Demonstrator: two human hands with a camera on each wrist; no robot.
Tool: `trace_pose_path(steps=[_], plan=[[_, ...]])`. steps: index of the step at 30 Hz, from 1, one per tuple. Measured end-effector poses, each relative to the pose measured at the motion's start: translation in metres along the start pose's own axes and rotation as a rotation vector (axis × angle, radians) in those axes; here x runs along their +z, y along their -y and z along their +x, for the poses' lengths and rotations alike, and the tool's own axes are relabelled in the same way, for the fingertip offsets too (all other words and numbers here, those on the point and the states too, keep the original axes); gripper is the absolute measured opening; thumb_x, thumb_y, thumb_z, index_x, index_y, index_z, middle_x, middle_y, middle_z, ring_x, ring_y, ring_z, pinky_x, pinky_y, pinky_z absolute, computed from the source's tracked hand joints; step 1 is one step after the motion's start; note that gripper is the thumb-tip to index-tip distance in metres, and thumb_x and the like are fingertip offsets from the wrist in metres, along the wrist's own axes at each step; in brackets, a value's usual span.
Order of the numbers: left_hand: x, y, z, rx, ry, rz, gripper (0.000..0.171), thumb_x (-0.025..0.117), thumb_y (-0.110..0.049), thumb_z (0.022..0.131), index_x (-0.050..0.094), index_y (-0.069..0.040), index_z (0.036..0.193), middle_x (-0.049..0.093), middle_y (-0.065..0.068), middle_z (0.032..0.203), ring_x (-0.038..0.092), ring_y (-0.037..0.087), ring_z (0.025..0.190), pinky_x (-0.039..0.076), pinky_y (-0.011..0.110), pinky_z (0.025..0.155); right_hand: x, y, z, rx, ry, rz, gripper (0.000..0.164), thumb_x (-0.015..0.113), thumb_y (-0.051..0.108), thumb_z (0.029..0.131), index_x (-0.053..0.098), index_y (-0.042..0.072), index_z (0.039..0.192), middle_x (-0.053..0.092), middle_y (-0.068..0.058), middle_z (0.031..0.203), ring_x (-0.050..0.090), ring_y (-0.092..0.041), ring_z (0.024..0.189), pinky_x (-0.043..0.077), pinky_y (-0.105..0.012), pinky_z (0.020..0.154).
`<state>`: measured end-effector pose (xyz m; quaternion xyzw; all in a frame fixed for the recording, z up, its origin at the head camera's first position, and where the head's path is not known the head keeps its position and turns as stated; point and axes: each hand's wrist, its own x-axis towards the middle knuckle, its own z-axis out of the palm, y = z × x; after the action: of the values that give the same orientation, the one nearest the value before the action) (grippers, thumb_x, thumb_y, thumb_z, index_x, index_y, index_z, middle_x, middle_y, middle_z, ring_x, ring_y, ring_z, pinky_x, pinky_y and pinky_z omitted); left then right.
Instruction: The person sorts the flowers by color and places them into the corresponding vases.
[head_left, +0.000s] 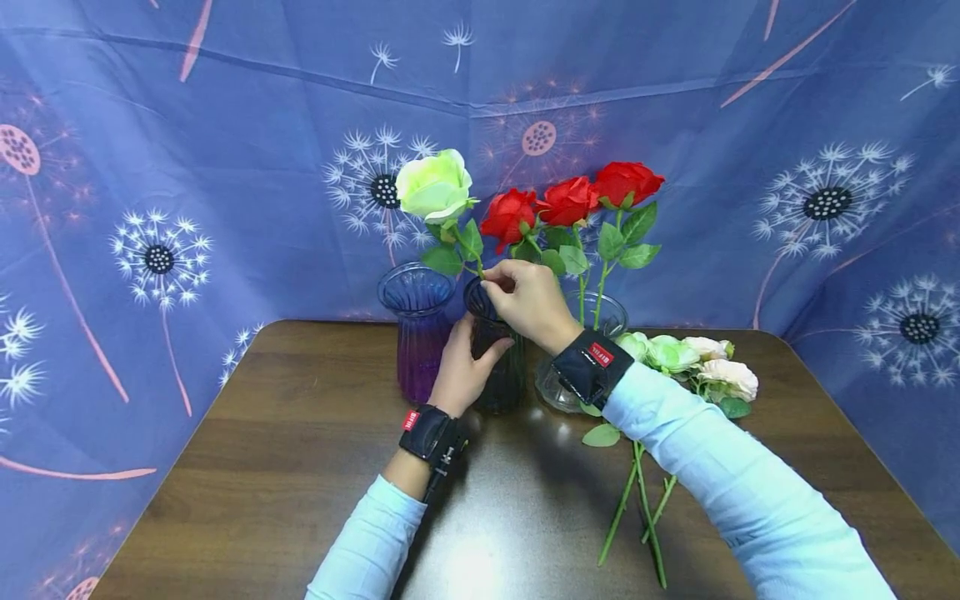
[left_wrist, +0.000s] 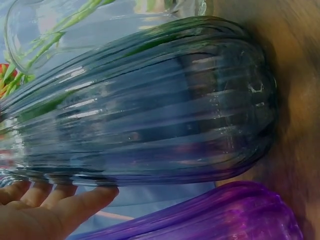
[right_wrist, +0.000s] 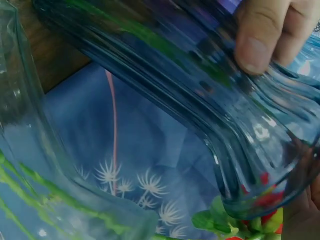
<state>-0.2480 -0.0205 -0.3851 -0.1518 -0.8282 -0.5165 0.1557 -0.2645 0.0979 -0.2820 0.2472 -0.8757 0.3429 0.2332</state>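
My left hand [head_left: 459, 371] grips the dark ribbed glass vase [head_left: 504, 375] below its rim, thumb on the near side. In the left wrist view its fingers [left_wrist: 85, 205] lie along the vase wall. Over the vase mouth, my right hand [head_left: 532, 304] pinches the stem of a pale green rose [head_left: 435, 187]. The bloom leans left above the vases. Through the glass in the right wrist view, a green stem [right_wrist: 160, 45] runs down inside the dark vase.
A blue-purple vase [head_left: 418, 342] stands close on the left. On the right, a clear vase [head_left: 555, 392] holds red roses [head_left: 570, 200]. Pale green and cream roses [head_left: 727, 379] lie on the brown table [head_left: 300, 467], stems toward the front. A blue patterned cloth [head_left: 262, 125] hangs behind.
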Motion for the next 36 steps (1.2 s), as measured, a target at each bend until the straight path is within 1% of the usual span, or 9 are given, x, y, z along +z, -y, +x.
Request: trace_pose_path(steps=[3,7,13,18,22,24,29,36], plan=[[0.000,-0.001,0.000,0.015,0.002,0.005,0.059,0.058,-0.040,0.082,0.032,-0.023,0.132,0.044,0.004,0.128,0.039,0.017,0.122,0.033,0.037,0.101,0.002,-0.002,-0.002,0.018,0.028,-0.004,0.012,0.061,0.011,0.081,0.068,0.005,0.088,0.068,-0.008,0.085,0.061,-0.017,0.068,0.048,-0.029,0.061],[-0.001,-0.001,-0.001,0.018,0.004,0.006,0.060,0.058,-0.041,0.081,0.031,-0.025,0.133,0.042,0.002,0.129,0.038,0.015,0.123,0.033,0.037,0.102,0.006,-0.005,-0.003,0.027,0.062,-0.010,0.012,0.061,0.011,0.080,0.068,0.005,0.087,0.068,-0.007,0.083,0.059,-0.016,0.065,0.046,-0.027,0.057],[-0.001,0.002,-0.003,0.002,0.007,0.006,0.063,0.057,-0.042,0.081,0.029,-0.025,0.134,0.039,0.000,0.133,0.034,0.014,0.126,0.031,0.036,0.104,0.011,-0.005,-0.003,0.057,0.129,-0.039,0.012,0.062,0.013,0.080,0.069,0.006,0.086,0.068,-0.005,0.078,0.058,-0.014,0.063,0.044,-0.025,0.054],[-0.001,0.002,-0.002,0.000,0.010,0.014,0.062,0.056,-0.044,0.082,0.029,-0.027,0.134,0.038,-0.001,0.133,0.034,0.013,0.126,0.031,0.037,0.104,0.007,-0.001,0.001,0.097,0.210,-0.062,0.013,0.061,0.015,0.081,0.069,0.006,0.087,0.068,-0.005,0.078,0.059,-0.015,0.067,0.047,-0.026,0.058],[0.000,0.002,-0.001,0.014,0.008,0.001,0.061,0.057,-0.041,0.082,0.028,-0.027,0.134,0.037,-0.002,0.134,0.034,0.013,0.126,0.031,0.036,0.104,0.005,0.001,0.006,0.131,0.286,-0.080,0.015,0.059,0.018,0.083,0.070,0.007,0.086,0.068,-0.004,0.081,0.060,-0.015,0.072,0.048,-0.028,0.062],[0.000,0.001,-0.001,0.014,0.006,0.005,0.062,0.057,-0.040,0.082,0.028,-0.026,0.134,0.038,-0.002,0.133,0.034,0.013,0.126,0.032,0.036,0.103,0.005,0.001,0.008,0.148,0.309,-0.090,0.016,0.059,0.018,0.083,0.070,0.007,0.086,0.068,-0.004,0.081,0.061,-0.016,0.074,0.049,-0.028,0.063],[0.000,0.001,-0.002,0.003,0.005,0.021,0.063,0.058,-0.040,0.082,0.028,-0.023,0.135,0.040,0.001,0.131,0.036,0.014,0.125,0.033,0.036,0.102,0.005,0.002,0.009,0.166,0.323,-0.094,0.016,0.059,0.017,0.083,0.070,0.006,0.087,0.069,-0.005,0.083,0.061,-0.017,0.075,0.049,-0.029,0.064],[-0.001,0.002,-0.002,0.007,0.003,0.021,0.064,0.057,-0.042,0.082,0.027,-0.024,0.135,0.039,0.001,0.132,0.035,0.014,0.125,0.033,0.036,0.102,0.006,0.003,0.009,0.167,0.312,-0.094,0.016,0.060,0.018,0.082,0.070,0.006,0.086,0.069,-0.005,0.082,0.061,-0.017,0.075,0.049,-0.029,0.064]])
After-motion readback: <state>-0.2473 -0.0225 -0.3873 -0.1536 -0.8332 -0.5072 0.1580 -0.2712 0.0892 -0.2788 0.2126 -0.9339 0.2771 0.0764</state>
